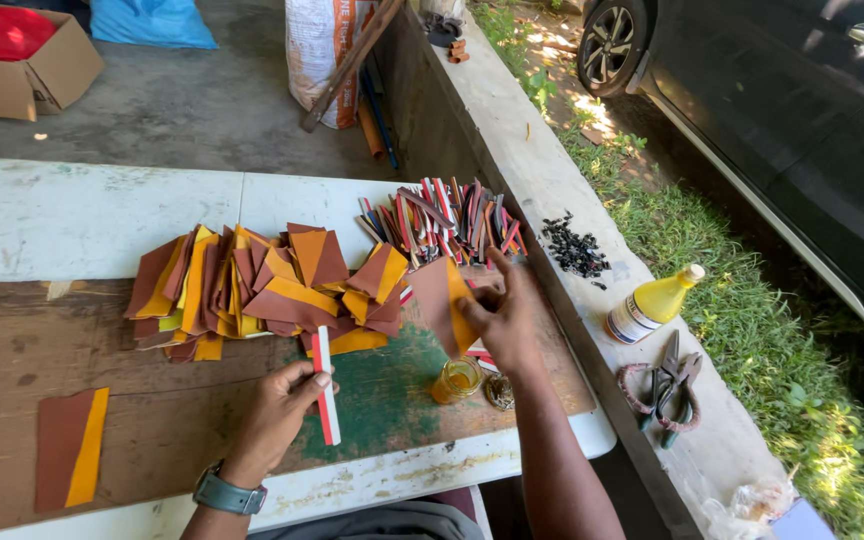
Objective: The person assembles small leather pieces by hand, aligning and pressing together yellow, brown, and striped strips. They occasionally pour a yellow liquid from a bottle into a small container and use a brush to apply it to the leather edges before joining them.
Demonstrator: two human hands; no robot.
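Near the front edge of the worn wooden board, over its green-stained patch, the left hand pinches a narrow red-and-white strip between thumb and fingertips, holding it nearly upright with its lower end close to the board. Just to the right, the right hand grips a brown-and-orange panel, fingers curled over its right edge while the panel lies tilted against the board. Between the two hands, slightly nearer the person, stands a small open glass jar of amber liquid, and its lid lies just beside it. Behind the hands a fanned heap of brown, orange and yellow pieces spreads across the board and onto the white table. Farther back and right lies a pile of thin red, white and dark strips. One finished brown-and-orange piece lies alone at the board's left end. On the concrete ledge to the right sit a scatter of small black bits, a yellow squeeze bottle lying on its side, and pliers resting on a coiled ring. A wristwatch circles the left wrist.
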